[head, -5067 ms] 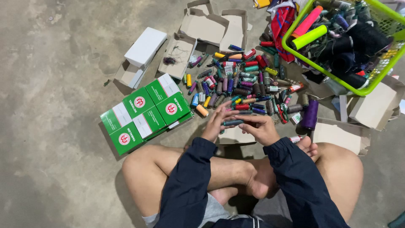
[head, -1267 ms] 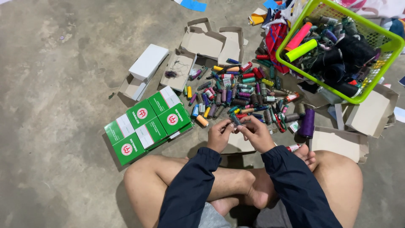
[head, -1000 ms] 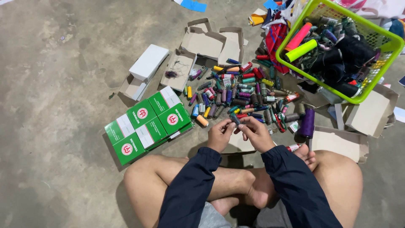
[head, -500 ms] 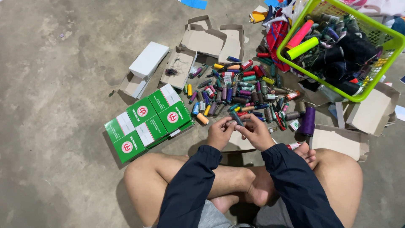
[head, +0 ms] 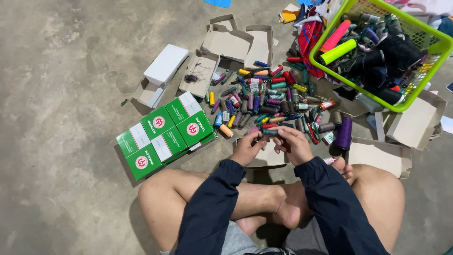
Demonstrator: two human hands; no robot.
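**Sorting small thread spools on the floor**

Both hands, left hand (head: 247, 147) and right hand (head: 293, 144), are pinching one small dark thread spool (head: 270, 133) between them above the crossed legs. Looks early on: the heap of loose coloured spools (head: 269, 99) is lying unsorted, the green-and-white cardboard boxes (head: 165, 133) closed. Farther off, the lime plastic basket (head: 427, 45) is crowding the right; bare concrete floor (head: 66, 94) left.

My one head camera looks steeply down from close above onto my crossed legs (head: 264, 208) and the concrete floor (head: 71, 94) just ahead.
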